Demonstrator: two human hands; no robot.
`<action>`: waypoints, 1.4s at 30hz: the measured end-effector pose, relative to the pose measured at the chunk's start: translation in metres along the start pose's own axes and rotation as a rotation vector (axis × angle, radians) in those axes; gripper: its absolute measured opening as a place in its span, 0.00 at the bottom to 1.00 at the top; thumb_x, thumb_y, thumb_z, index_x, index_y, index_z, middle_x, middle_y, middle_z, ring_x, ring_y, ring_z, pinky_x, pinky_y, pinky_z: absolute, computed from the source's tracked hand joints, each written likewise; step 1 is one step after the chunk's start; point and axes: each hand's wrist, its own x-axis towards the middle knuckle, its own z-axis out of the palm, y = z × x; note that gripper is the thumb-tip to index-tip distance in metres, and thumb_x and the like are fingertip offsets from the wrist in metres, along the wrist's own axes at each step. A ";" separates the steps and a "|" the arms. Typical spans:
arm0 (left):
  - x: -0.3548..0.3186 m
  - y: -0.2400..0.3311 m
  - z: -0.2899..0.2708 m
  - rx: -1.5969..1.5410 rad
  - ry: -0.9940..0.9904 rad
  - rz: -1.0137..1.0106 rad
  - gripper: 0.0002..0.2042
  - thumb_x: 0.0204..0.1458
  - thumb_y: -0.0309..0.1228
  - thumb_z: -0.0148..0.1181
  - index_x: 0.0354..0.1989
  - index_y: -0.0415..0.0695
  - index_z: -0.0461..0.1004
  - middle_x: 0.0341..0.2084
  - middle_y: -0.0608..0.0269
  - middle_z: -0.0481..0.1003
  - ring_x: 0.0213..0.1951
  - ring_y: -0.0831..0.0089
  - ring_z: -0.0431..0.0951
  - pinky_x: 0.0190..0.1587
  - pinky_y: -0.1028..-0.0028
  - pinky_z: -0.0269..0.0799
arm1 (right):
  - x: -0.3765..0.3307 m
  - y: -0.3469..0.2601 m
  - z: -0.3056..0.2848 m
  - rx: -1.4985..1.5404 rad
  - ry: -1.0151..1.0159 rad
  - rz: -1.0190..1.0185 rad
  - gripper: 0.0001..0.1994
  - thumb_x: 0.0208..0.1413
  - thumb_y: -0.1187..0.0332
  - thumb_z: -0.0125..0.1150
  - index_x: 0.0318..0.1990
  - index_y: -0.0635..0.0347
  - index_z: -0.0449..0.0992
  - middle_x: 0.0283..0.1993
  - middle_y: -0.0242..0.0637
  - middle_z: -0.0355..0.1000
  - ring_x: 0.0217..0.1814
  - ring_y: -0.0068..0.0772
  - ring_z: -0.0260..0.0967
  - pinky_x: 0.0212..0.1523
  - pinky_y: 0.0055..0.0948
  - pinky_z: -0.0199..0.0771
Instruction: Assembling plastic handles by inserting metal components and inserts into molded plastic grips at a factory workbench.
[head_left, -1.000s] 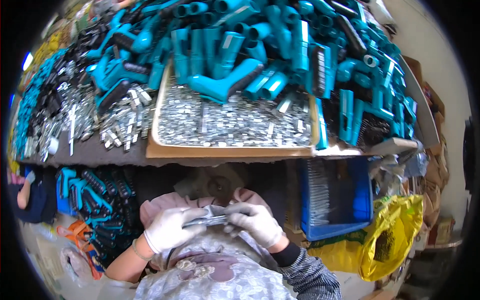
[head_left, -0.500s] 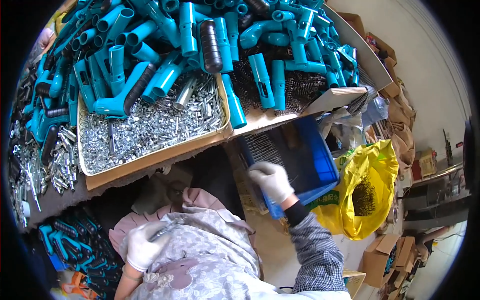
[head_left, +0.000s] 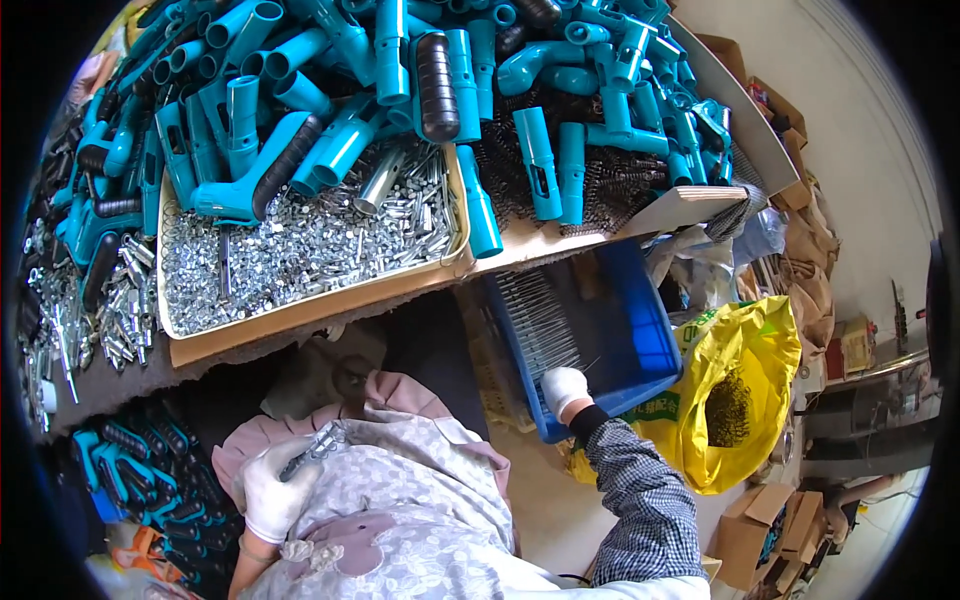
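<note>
My left hand (head_left: 272,492), in a white glove, rests on my patterned apron (head_left: 430,490). Its fingers are closed around several small silver metal parts (head_left: 318,448) that stick out past the thumb. My right hand (head_left: 565,390), also gloved, reaches into the near end of a blue plastic bin (head_left: 640,330). It is at the end of a row of thin silver metal rods (head_left: 538,315) lying in the bin. The right fingers are turned away from view, so whether they grip a rod does not show.
On the bench, a shallow tray (head_left: 465,215) holds loose silver fittings. Teal tubular housings (head_left: 540,165) pile up behind it, beside dark springs (head_left: 610,195). A yellow sack (head_left: 690,440) stands right of the bin. More teal-and-black handles (head_left: 150,470) lie lower left.
My right hand has moved down and slightly right, from above the rods to the bin's near end. The left hand stays on my lap, its metal parts now plainer to see.
</note>
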 end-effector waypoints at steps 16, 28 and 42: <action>-0.008 -0.006 -0.005 -0.016 0.073 0.003 0.13 0.41 0.26 0.68 0.38 0.39 0.82 0.31 0.51 0.82 0.34 0.56 0.82 0.40 0.65 0.76 | 0.001 -0.015 0.004 0.026 0.041 0.027 0.11 0.55 0.66 0.57 0.33 0.53 0.86 0.36 0.44 0.82 0.40 0.45 0.82 0.39 0.44 0.82; -0.011 -0.014 -0.011 -0.050 0.115 0.020 0.12 0.40 0.25 0.69 0.36 0.38 0.82 0.31 0.51 0.82 0.35 0.55 0.83 0.40 0.64 0.77 | 0.010 0.011 0.011 -0.011 0.007 -0.013 0.13 0.60 0.66 0.51 0.38 0.56 0.84 0.41 0.47 0.81 0.44 0.50 0.80 0.45 0.47 0.80; 0.000 -0.005 -0.012 -0.235 0.013 -0.067 0.17 0.47 0.26 0.65 0.47 0.35 0.79 0.38 0.49 0.81 0.40 0.64 0.83 0.45 0.70 0.76 | -0.076 -0.079 -0.185 2.072 0.329 -0.376 0.03 0.51 0.77 0.53 0.31 0.58 0.68 0.32 0.41 0.73 0.33 0.32 0.72 0.36 0.28 0.73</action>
